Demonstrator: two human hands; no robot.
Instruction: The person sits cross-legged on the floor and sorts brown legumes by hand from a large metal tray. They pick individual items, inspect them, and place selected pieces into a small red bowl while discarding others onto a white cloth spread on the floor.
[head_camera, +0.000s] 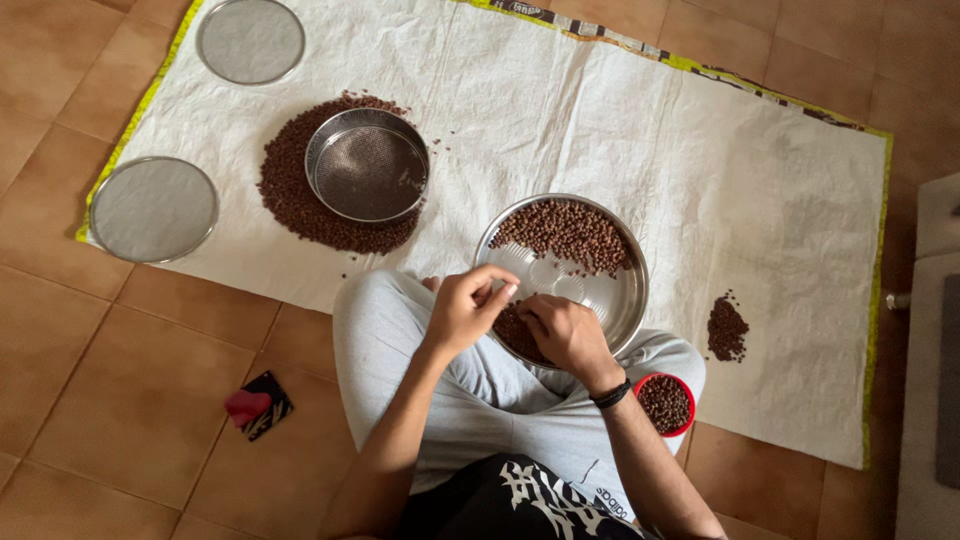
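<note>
A round steel tray rests tilted on my crossed legs, with brown seeds heaped at its far side and a smaller patch near my hands. My left hand hovers at the tray's near rim, fingers pinched together as if on a seed; whether it holds one is too small to tell. My right hand lies inside the tray, fingers curled over the near seeds. A black band circles my right wrist.
A white cloth covers the tiled floor. On it lie a metal sieve on a seed heap, two flat mesh sieves, and a small seed pile. A red bowl of seeds sits by my right knee. A small dark packet lies left.
</note>
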